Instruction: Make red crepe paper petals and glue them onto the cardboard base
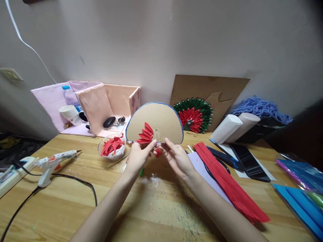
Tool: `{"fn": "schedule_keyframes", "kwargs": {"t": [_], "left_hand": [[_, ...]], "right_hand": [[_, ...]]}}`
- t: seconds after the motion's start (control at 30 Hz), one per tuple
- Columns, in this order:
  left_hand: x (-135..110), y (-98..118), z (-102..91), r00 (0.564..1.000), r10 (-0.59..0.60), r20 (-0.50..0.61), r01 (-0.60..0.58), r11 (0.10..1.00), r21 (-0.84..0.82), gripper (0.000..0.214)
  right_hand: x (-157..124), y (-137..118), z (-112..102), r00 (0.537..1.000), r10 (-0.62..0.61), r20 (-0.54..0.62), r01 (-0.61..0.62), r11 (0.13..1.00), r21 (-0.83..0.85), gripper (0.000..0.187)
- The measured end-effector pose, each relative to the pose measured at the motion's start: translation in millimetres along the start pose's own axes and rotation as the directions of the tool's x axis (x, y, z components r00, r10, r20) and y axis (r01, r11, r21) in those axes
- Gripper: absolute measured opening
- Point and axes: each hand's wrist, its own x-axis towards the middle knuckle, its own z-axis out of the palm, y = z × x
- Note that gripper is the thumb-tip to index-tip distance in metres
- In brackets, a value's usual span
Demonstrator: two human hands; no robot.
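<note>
A half-round cardboard piece (166,119) with a blue edge stands upright in front of me. Red paper petals (145,134) fan out on its lower left, beside a rough patch at the middle. My left hand (142,153) and my right hand (178,156) meet at its lower edge, thumbs and fingers pinched. A small red paper piece (158,153) shows between the fingers, partly hidden by them. Whether the hands also bear the cardboard, I cannot tell.
A bowl (117,156) of red paper scraps and a glue gun (51,164) with its cord lie left. At right are a red crepe paper strip (227,178), a phone (248,161) and white rolls (225,129). A red-green paper fan (194,116) leans behind.
</note>
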Motion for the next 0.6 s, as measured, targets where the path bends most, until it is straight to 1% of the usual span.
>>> {"fn": "schedule_keyframes", "kwargs": {"t": [0.23,0.37,0.43,0.53,0.6], "left_hand": [[-2,2,-2.6,0.999,0.035,-0.004,-0.035,0.998,-0.051,0.023],[-3,6,-5.7,1.000,0.003,-0.022,-0.005,0.995,-0.097,0.024],[-3,5,-4.1,0.999,-0.010,-0.042,0.006,0.995,-0.104,0.025],[-2,1,1.8,0.999,-0.023,-0.042,0.019,0.995,-0.096,0.029],[-1,-2,5.3,0.999,-0.045,-0.031,0.043,0.997,-0.070,0.032]], "right_hand": [[-2,2,1,1.000,0.004,0.015,-0.004,0.999,-0.032,0.019],[2,-4,-3,0.997,-0.018,-0.077,0.018,1.000,-0.002,0.018],[4,-7,-4,0.992,-0.041,-0.121,0.038,0.999,-0.027,0.021],[3,-8,-2,0.986,-0.083,-0.141,0.072,0.994,-0.082,0.023],[0,-5,0,0.988,-0.089,-0.123,0.077,0.992,-0.098,0.023]]}}
